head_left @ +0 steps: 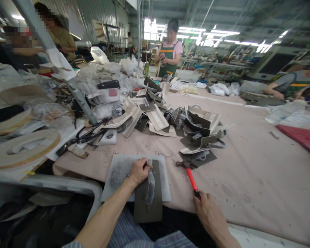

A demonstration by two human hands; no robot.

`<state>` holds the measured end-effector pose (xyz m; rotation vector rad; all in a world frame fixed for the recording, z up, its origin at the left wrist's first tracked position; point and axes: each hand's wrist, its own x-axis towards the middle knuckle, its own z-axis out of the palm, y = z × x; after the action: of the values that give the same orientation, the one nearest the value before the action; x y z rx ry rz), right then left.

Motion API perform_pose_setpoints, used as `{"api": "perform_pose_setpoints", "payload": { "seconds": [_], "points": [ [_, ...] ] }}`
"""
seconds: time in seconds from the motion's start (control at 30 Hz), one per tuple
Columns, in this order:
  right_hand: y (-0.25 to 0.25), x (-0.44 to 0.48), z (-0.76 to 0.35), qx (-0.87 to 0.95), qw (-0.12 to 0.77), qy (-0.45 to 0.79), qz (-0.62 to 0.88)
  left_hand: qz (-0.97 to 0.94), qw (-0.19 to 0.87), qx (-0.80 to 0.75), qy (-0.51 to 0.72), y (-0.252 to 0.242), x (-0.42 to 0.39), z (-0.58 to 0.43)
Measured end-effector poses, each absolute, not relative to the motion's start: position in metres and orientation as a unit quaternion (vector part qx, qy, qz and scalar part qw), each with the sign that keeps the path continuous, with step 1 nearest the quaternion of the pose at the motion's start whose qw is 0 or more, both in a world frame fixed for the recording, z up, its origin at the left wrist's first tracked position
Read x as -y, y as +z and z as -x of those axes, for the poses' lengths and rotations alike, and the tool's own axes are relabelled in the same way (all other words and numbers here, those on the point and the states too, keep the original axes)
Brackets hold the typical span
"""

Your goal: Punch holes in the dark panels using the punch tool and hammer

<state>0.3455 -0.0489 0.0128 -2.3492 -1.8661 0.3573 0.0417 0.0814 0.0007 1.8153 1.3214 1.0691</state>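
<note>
My left hand [140,171] is closed around a small metal punch [149,162], held at the upper part of a dark olive panel [155,203]. A plastic-wrapped handle strap [150,189] runs down the middle of that panel. Under it is a whitish board [113,179] with a worn grey surface; the panel's near end overhangs the table edge. To the right, my right hand [209,210] grips a hammer [191,177] by the black end of its red handle. The hammer's head rests on or just above the table; I cannot tell which.
A pile of folded panels [155,117] lies beyond the board. Pliers-like tools [88,136] and a large tape roll [23,146] sit at the left, above a grey bin [93,189]. A red sheet [299,137] is at the right. Co-workers [170,51] stand around the table.
</note>
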Motion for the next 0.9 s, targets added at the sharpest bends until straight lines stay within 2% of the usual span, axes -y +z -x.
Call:
{"api": "perform_pose_setpoints", "payload": {
  "seconds": [0.07, 0.17, 0.27, 0.37, 0.47, 0.6, 0.73, 0.9],
  "points": [
    [0.021, 0.042, -0.319, 0.674, 0.118, 0.062, 0.727, -0.689, 0.318, -0.505, 0.411, 0.002, -0.081, -0.041],
    [0.046, 0.024, -0.260, 0.786, 0.187, 0.097, 0.581, -0.677, 0.320, -0.517, 0.415, 0.003, -0.081, -0.042],
    [0.064, 0.004, -0.209, 0.866, 0.123, 0.124, 0.468, -0.607, 0.363, -0.558, 0.434, 0.002, -0.085, -0.045],
    [0.072, -0.009, -0.181, 0.895, 0.037, 0.091, 0.435, -0.483, 0.435, -0.589, 0.480, 0.000, -0.094, -0.045],
    [0.079, -0.014, -0.173, 0.890, 0.013, 0.036, 0.455, -0.397, 0.454, -0.577, 0.551, 0.013, -0.101, -0.033],
    [0.094, -0.016, -0.172, 0.818, 0.020, 0.021, 0.575, -0.404, 0.390, -0.549, 0.619, 0.053, -0.096, -0.002],
    [0.089, -0.011, -0.169, 0.765, 0.090, 0.113, 0.628, -0.471, 0.359, -0.539, 0.599, 0.074, -0.084, 0.008],
    [0.056, 0.006, -0.156, 0.727, 0.159, 0.224, 0.630, -0.491, 0.420, -0.550, 0.529, 0.042, -0.080, -0.016]
  ]
}}
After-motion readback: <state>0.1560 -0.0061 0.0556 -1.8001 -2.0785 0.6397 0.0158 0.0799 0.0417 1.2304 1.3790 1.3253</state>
